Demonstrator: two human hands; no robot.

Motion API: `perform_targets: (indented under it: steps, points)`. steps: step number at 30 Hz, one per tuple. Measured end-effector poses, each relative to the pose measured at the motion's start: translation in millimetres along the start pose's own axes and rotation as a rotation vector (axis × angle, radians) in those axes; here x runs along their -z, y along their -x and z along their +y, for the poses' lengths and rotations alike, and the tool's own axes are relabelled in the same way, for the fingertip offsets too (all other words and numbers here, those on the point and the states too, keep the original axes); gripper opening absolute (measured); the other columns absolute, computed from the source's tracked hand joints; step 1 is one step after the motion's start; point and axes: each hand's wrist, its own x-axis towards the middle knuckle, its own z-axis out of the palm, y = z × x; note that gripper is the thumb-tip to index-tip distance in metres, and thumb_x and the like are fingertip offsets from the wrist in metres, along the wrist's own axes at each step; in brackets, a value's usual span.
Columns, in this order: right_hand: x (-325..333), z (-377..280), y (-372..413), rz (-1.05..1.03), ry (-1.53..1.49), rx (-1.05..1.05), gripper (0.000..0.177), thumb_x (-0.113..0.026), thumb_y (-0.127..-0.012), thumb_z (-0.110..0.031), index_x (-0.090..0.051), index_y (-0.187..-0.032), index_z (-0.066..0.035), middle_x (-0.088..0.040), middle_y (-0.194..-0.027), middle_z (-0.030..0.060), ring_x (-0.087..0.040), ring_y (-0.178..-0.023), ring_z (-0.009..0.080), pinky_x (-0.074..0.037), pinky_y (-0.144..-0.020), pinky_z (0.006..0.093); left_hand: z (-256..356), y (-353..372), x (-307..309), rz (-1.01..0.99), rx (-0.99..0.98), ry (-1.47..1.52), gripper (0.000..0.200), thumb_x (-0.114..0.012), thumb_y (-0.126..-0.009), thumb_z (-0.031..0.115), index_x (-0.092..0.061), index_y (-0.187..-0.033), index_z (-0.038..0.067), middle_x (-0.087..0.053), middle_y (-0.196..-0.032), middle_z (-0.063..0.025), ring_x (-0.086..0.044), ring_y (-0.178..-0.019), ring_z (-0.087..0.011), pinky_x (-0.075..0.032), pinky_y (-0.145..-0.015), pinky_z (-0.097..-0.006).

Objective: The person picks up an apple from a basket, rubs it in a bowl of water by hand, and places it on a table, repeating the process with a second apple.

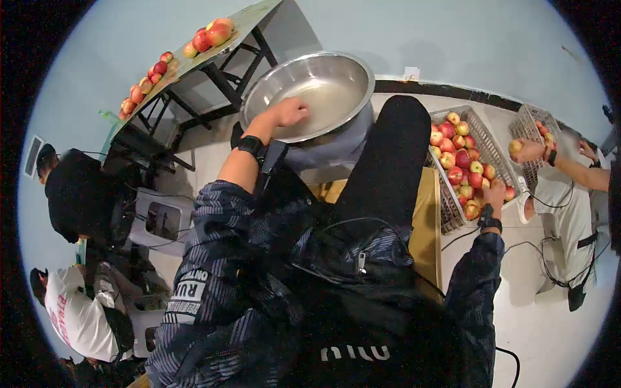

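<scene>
My left hand point(290, 112) is curled into a loose fist over the left part of a large metal basin point(339, 125); anything inside the fist is hidden. Shallow cloudy liquid seems to cover the basin's bottom. Over at the right, my right hand point(495, 194) reaches into the near end of a grey plastic crate point(451, 215) filled with red and yellow apples point(462, 158). Its fingers are bent down among the fruit, touching apples, and what they grip, if anything, cannot be made out.
A co-worker's hand point(529, 150) holds an apple by a second crate point(532, 116) at the right. More apples point(202, 41) lie on a table point(249, 19) at the upper left. Two people sit on the left near grey stools point(143, 223). Cables cross the right floor.
</scene>
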Motion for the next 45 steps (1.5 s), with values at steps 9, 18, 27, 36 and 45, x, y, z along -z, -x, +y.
perform_targets:
  steps: [9, 18, 27, 36, 45]
  points:
    - [12, -55, 33, -0.131, -0.055, 0.135, 0.032, -0.065, -0.073, -0.02, -0.063, -0.095, 0.002, -0.069, -0.091, 0.0261, -0.068, -0.089, 0.0428, -0.054, -0.076, 0.0507, -7, -2, -1, -0.045, 0.02, -0.029, 0.028, -0.051, -0.087, 0.026, -0.067, -0.088, 0.004, -0.068, -0.082, -0.0174, -0.064, -0.078, -0.0292, -0.049, -0.074, -0.0422]
    - [127, -288, 21, 0.342, -0.34, 0.661, 0.041, -0.073, -0.081, -0.018, -0.061, -0.117, -0.003, -0.056, -0.114, 0.0228, -0.059, -0.1, 0.0408, -0.049, -0.089, 0.0452, 2, -4, -2, -0.253, 0.132, 0.006, 0.037, -0.048, -0.09, 0.032, -0.067, -0.094, 0.001, -0.07, -0.094, -0.0154, -0.065, -0.083, -0.0284, -0.05, -0.077, -0.0443]
    - [169, -561, 106, 0.051, -0.561, 1.03, 0.038, -0.076, -0.079, -0.029, -0.067, -0.112, -0.013, -0.053, -0.118, 0.0208, -0.06, -0.102, 0.0391, -0.051, -0.087, 0.0465, -3, 6, -4, -0.089, 0.061, 0.084, 0.043, -0.059, -0.086, 0.035, -0.065, -0.114, 0.004, -0.07, -0.107, -0.0174, -0.065, -0.098, -0.0293, -0.05, -0.087, -0.0421]
    - [77, -590, 63, -0.897, -0.549, 0.792, 0.068, -0.056, -0.09, -0.062, -0.059, -0.1, 0.005, -0.067, -0.087, 0.0139, -0.065, -0.071, 0.0175, -0.053, -0.063, 0.0338, 35, 27, 22, -0.089, 0.086, 0.676, 0.036, -0.079, -0.075, 0.032, -0.071, -0.098, 0.006, -0.068, -0.083, -0.0052, -0.061, -0.065, -0.0162, -0.05, -0.052, -0.0307]
    - [99, -588, 91, -0.745, -0.232, 0.828, 0.048, -0.054, -0.091, -0.048, -0.065, -0.104, -0.003, -0.068, -0.095, 0.0136, -0.062, -0.072, 0.0233, -0.051, -0.061, 0.0407, 28, 25, 22, -0.046, 0.581, -0.062, 0.054, -0.05, -0.093, 0.052, -0.065, -0.124, 0.011, -0.066, -0.124, -0.0123, -0.065, -0.111, -0.0283, -0.049, -0.091, -0.043]
